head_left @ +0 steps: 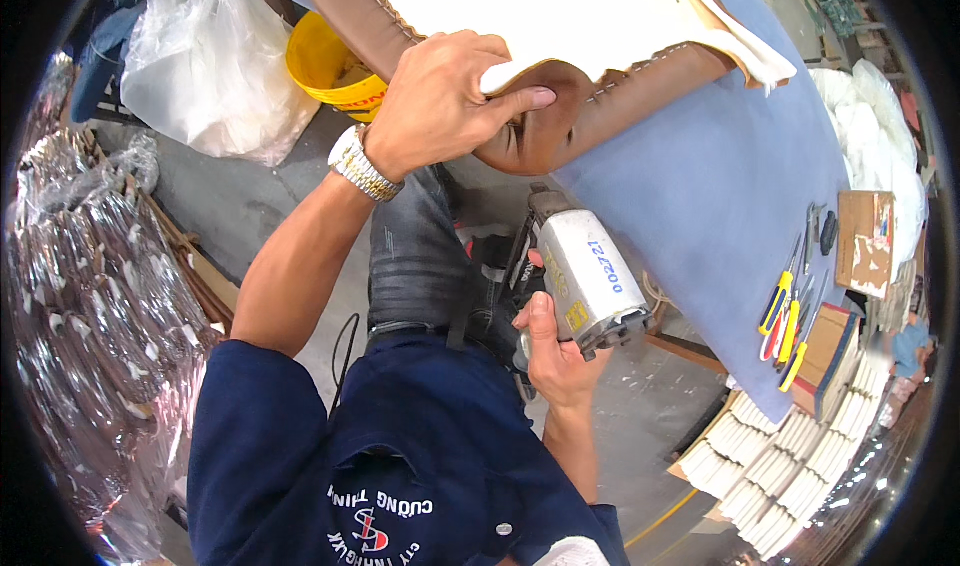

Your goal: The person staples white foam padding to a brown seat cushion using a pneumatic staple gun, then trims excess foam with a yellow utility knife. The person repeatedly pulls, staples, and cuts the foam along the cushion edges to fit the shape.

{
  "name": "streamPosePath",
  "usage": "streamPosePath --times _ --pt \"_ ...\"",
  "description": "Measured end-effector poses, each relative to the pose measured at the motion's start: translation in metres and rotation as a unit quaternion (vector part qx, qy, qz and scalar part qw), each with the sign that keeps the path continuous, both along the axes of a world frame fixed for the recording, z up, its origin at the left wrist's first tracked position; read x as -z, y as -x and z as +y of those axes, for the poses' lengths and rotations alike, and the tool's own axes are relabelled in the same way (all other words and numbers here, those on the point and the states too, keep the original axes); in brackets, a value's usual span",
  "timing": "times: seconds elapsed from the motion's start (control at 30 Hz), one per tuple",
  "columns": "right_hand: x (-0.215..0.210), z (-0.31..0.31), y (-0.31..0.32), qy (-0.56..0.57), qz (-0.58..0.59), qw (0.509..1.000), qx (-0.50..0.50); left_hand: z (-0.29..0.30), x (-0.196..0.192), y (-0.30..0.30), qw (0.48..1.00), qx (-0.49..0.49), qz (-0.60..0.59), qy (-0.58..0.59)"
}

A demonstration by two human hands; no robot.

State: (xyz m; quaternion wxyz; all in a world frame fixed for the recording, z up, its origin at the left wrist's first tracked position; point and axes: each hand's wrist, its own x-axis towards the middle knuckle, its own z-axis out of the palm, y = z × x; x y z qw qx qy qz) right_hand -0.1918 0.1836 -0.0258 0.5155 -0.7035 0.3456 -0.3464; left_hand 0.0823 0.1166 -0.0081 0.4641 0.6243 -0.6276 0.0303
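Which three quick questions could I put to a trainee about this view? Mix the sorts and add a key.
1. Which hand holds the staple gun?
2. True or false: the watch is on the left wrist.
3. What does the left hand grip?
A) the yellow bucket
B) the brown cover
C) the plastic bag

Key:
1. The right hand.
2. True.
3. B.

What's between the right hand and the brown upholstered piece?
The silver power tool the right hand holds lies there, below the brown upholstered piece in the head view.
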Motion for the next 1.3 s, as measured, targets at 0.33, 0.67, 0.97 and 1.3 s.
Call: streamPosePath --times 0.33,0.67,0.97,1.3 --pt "-0.005 -0.008 -0.031 0.032 0.066 0.997 0.003 -0.004 0.001 -0.002 0.997 -0.03 -0.009 -0.075" --pt "-0.018 -0.01 -0.053 0.147 0.181 0.972 0.043 -0.003 0.001 -0.003 0.998 -0.011 -0.008 -0.066" --pt "-0.022 -0.013 -0.045 0.117 0.243 0.961 0.058 -0.004 0.006 -0.005 0.999 -0.005 -0.001 -0.052" --pt "-0.038 -0.023 -0.049 0.04 0.215 0.974 0.053 -0.001 0.007 -0.003 0.999 0.021 0.036 -0.032"
